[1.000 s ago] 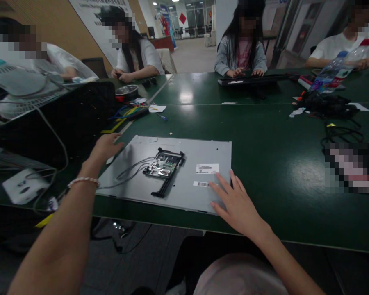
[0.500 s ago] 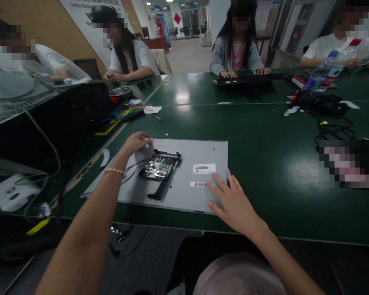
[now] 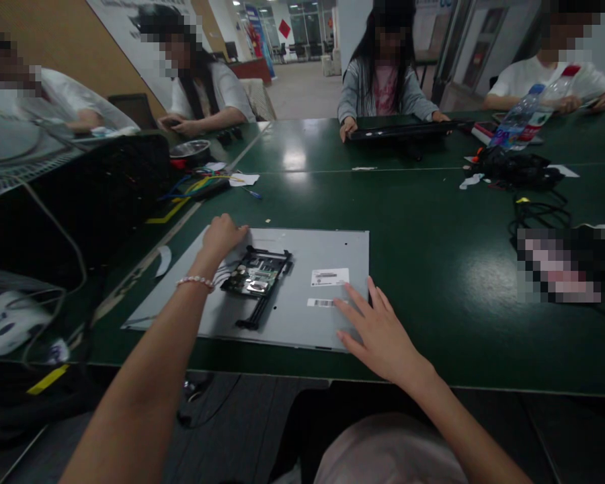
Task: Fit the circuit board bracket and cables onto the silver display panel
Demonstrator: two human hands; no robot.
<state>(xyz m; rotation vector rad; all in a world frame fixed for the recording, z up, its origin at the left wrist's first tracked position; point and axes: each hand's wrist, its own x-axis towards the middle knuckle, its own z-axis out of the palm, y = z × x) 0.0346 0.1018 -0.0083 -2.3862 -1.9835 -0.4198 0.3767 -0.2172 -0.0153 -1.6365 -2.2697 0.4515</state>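
Framing a circuit board (image 3: 257, 274), brackets (image 3: 257, 311) separate the splayed, empty right hand (image 3: 380, 331) from the left hand (image 3: 223, 236), grip unclear.

Two plastic bottles (image 3: 520, 114) stand at the upper right of the frame, near a black bundle (image 3: 518, 168). In the upper left, a round bowl (image 3: 191, 156) sits near coloured wires (image 3: 209, 182). A white device (image 3: 10, 326) lies at the lower left.
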